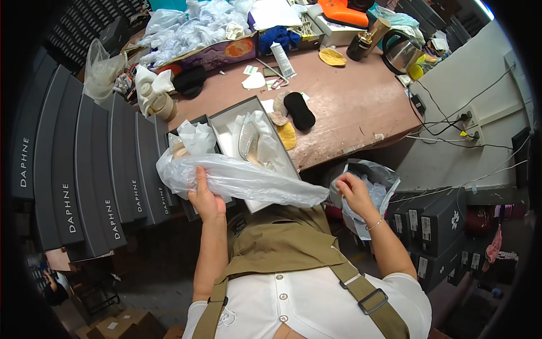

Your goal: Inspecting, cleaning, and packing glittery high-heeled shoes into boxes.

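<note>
A translucent white plastic bag (254, 181) stretches across in front of me, above the near end of an open shoe box (219, 120). My left hand (206, 198) is closed round its wide left part, thumb on top. At the tapered right end my right hand (354, 192) has its fingers pinched together, apparently on the bag's edge. Inside the box lies a sparkly silver high-heeled shoe (247, 138) with white tissue paper (264, 130). Left of it, more tissue (196, 137) and a beige shoe part (179, 150) show beside the bag. Whatever the bag covers is hidden.
Dark grey shoe boxes (90, 169) stand in a row at left. A lined waste bin (389, 181) sits below the pinkish table (361, 107). On the table are a black sponge (299, 111), a white tube (282, 60), a kettle (402, 53) and a carton of plastic bags (226, 52).
</note>
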{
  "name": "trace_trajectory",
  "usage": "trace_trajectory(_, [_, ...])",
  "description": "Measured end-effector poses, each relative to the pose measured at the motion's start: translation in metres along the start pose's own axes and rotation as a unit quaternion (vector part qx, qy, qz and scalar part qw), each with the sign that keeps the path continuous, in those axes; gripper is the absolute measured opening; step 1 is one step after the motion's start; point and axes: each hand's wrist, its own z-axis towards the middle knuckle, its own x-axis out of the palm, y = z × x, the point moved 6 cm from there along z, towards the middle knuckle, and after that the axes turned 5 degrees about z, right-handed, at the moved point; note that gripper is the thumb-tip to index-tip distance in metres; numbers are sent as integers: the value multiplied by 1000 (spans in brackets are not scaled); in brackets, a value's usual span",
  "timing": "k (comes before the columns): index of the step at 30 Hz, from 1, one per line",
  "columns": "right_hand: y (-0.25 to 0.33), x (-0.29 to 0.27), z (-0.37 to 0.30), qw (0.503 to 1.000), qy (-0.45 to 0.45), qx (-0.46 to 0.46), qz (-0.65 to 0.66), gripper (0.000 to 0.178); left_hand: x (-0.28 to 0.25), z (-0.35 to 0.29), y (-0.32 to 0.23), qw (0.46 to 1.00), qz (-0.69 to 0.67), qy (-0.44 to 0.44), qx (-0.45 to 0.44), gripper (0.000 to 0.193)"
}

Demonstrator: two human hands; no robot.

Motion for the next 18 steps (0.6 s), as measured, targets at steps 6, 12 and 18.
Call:
trace_trajectory(6, [94, 69, -35, 867, 80, -337, -358, 54, 0, 0, 10, 1000, 6, -9, -14, 32])
trace_trajectory(12, [42, 53, -8, 952, 21, -285, -109, 33, -4, 5, -2, 1000, 23, 4, -21, 34])
trace_trajectory(18, [20, 21, 15, 963, 55, -45, 258, 30, -13, -3, 5, 998, 22, -5, -59, 35])
